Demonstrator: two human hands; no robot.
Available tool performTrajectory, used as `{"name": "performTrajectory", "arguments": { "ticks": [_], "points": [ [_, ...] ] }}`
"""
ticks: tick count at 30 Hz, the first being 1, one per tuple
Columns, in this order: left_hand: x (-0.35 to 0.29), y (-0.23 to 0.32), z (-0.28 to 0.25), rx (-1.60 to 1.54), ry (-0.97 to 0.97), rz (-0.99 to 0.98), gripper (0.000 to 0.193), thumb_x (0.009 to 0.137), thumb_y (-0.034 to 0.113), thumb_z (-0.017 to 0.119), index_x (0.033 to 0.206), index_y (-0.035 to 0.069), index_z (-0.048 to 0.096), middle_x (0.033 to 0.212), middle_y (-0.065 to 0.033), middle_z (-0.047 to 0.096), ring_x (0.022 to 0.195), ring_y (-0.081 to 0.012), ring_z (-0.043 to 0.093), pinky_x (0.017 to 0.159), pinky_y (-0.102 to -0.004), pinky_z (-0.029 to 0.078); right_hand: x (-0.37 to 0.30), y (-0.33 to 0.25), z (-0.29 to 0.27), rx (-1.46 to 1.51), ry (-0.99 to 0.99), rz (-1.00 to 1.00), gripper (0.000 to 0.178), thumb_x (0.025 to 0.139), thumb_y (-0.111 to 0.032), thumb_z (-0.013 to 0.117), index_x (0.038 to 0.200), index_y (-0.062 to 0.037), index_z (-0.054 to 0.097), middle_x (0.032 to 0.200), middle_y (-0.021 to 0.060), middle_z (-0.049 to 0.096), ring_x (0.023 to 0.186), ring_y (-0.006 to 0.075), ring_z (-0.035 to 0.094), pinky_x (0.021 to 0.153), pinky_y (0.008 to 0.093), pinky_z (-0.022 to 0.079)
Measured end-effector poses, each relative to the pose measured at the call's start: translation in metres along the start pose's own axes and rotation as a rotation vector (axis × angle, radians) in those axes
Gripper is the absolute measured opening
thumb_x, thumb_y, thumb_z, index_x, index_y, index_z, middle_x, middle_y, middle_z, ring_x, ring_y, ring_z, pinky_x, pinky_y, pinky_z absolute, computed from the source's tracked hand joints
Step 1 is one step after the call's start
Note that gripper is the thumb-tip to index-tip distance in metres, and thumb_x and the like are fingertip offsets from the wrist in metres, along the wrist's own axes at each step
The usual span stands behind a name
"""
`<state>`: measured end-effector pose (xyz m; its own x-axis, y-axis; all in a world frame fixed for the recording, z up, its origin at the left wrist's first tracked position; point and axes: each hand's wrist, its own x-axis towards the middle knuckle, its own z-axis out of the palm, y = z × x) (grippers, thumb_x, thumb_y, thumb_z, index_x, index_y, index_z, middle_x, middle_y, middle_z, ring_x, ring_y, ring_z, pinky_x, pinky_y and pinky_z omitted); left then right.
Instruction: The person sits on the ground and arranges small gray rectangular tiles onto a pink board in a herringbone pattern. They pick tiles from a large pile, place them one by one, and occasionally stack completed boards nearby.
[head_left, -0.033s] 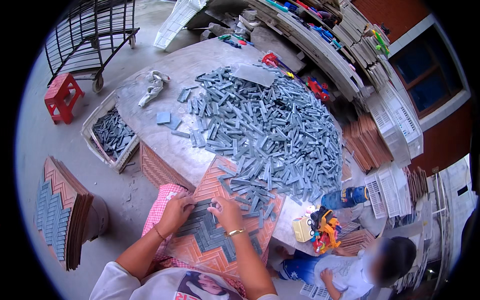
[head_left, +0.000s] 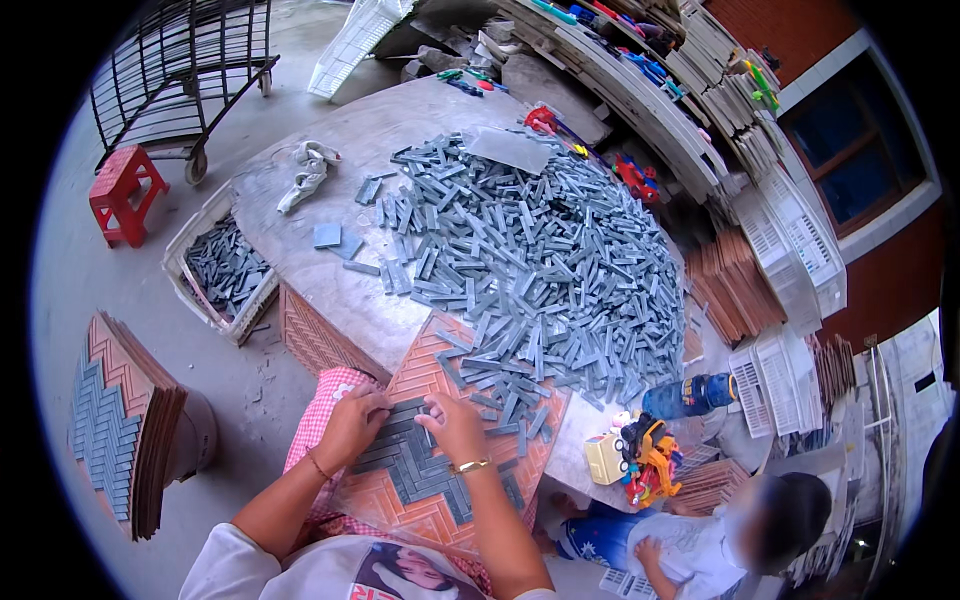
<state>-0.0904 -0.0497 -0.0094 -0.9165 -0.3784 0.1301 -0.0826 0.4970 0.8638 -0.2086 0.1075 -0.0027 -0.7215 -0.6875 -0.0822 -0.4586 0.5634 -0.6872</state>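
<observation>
A pinkish-orange template board (head_left: 400, 512) with a herringbone pattern of slots lies in front of me, its middle partly filled with grey strip tiles (head_left: 410, 462). My left hand (head_left: 358, 412) is closed in a pinch at the left side of the laid tiles; what its fingertips hold, if anything, is hidden. To its right, my right hand (head_left: 455, 425) has thumb and fingers pinched on a small grey strip tile, mostly covered by the fingers. Beyond both hands spreads a large heap of loose grey strip tiles (head_left: 540, 260), some spilling onto the board's far part.
A worn table (head_left: 270, 160) carries the heap and a crumpled white glove (head_left: 308, 175). Stacked boards (head_left: 150, 450) stand at left, near a tile crate (head_left: 225, 330) and red stool (head_left: 127, 200). Toys (head_left: 650, 460) and a blue bottle (head_left: 690, 395) sit right, beside another person (head_left: 690, 545).
The other person's hand at the lower right has shifted very slightly. My hands and the tiles look the same.
</observation>
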Motion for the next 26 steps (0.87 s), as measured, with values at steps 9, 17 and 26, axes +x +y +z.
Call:
{"name": "performTrajectory", "arguments": {
  "ticks": [9,17,26],
  "points": [
    [0.001,-0.007,0.003,0.005,-0.033,-0.022,0.01,0.075,0.002,0.063,0.085,0.001,0.064,0.086,-0.0133,0.06,0.084,-0.0317,0.059,0.075,-0.037,0.047,-0.015,0.003,0.007,-0.041,0.104,0.053,0.019,0.076,-0.01,0.069,0.093,-0.0059,0.061,0.078,0.0099,0.061,0.072,0.0265,0.062,0.064,0.0362,0.049],
    [0.002,-0.005,0.0,-0.007,-0.034,-0.002,0.012,0.075,0.002,0.063,0.087,0.001,0.064,0.087,-0.0143,0.06,0.084,-0.0318,0.059,0.075,-0.0366,0.048,0.027,0.013,-0.006,-0.336,0.367,-0.026,0.02,0.078,-0.014,0.066,0.094,-0.008,0.055,0.096,0.0122,0.056,0.093,0.0333,0.058,0.07,0.0442,0.05],
    [-0.001,-0.004,-0.001,-0.135,0.018,-0.101,0.014,0.075,0.0,0.064,0.089,0.001,0.065,0.089,-0.0126,0.061,0.083,-0.0286,0.06,0.075,-0.0362,0.048,0.027,0.0,0.004,-0.312,-0.005,-0.302,0.03,0.075,-0.014,0.069,0.1,-0.008,0.054,0.097,0.0135,0.056,0.095,0.0346,0.057,0.077,0.043,0.047]
  ]
}}
